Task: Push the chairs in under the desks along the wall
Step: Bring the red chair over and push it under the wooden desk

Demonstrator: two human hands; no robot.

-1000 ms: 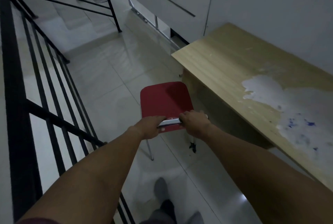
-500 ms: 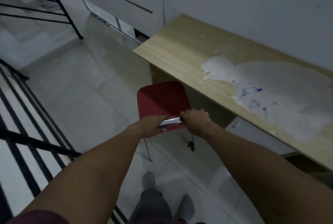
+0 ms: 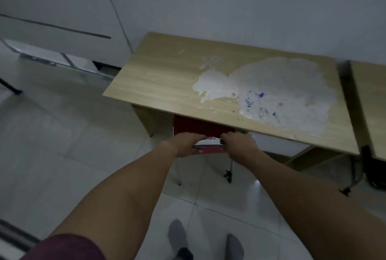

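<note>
Both hands are gripping the backrest of the red plastic chair with chrome legs (image 3: pixel 203 129), its seat lying partly under the desk.

The left hand (image 3: pixel 183 144) and right hand (image 3: pixel 238 144) are closing around the chrome top rail, close together. The light wooden desk with the peeled white patch (image 3: pixel 167 75) is standing against the wall; its front edge is overhanging the seat. A second desk (image 3: pixel 371 100) is sitting just beside, with a narrow gap between. Open white tiled floor (image 3: pixel 62 144) is lying to the left.
</note>
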